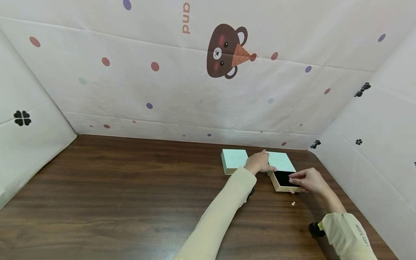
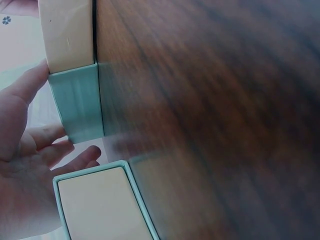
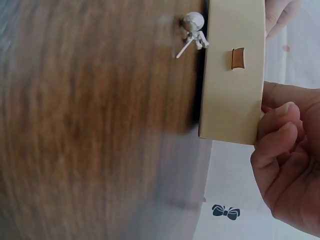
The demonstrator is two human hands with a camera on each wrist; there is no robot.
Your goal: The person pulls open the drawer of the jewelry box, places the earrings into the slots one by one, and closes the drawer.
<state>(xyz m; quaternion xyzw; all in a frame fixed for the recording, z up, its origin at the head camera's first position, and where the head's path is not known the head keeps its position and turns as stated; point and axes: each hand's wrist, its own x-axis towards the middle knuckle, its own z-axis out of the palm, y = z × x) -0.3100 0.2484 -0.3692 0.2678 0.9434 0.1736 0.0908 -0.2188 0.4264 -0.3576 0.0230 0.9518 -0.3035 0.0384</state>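
Observation:
A mint-green drawer box (image 1: 281, 161) stands at the far right, its cream drawer (image 1: 286, 188) pulled out toward the front. Black padding (image 1: 282, 177) lines the drawer. My left hand (image 1: 259, 162) grips the box's sleeve, thumb near the seam with the drawer and fingers toward the back end. Over the padding, my right hand (image 1: 311, 180) pinches a small white piece, mostly hidden by the fingertips; its lower fingers are curled beside the drawer's side. An earring with a pearl-like ball (image 3: 193, 22) lies on the table in front of the drawer.
A second mint-green box (image 1: 234, 159), closed, stands left of my left hand. The brown wood table (image 1: 130, 187) meets a white printed sheet (image 1: 182, 90) at the back. Another white sheet (image 1: 373, 155) rises along the right edge.

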